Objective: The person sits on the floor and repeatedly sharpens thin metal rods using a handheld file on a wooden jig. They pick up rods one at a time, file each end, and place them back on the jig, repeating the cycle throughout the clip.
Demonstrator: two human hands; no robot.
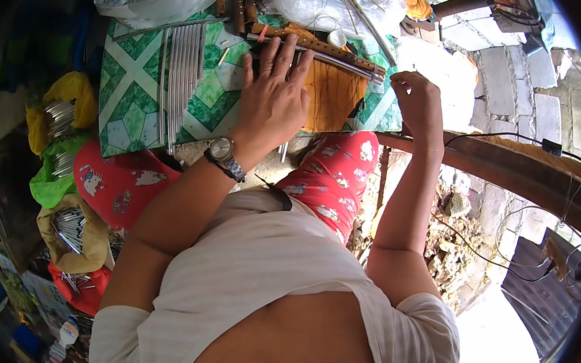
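Note:
My left hand (275, 85), with a wristwatch (221, 149) on its wrist, lies palm down, fingers stretched out. Its fingertips rest on a brown strip with a row of holes (331, 50) and the silver metal tubes (360, 70) along its near side. Beneath them is a piece of orange-brown cloth or leather (330, 98). At the right ends of the strip and tubes, my right hand (419, 99) is closed in a pinch; whatever its fingertips hold is too small to make out. Left of my left hand, several thin metal tubes (183, 77) lie in a row.
The green-and-white patterned tabletop (116, 119) bears a clear plastic bag of metal rods (174, 9), brown tubes (239, 8) and a small white round thing (337, 39). Cloth bags of metal pieces, one tan (93, 250), hang at left. A cable (505, 135) runs along the right.

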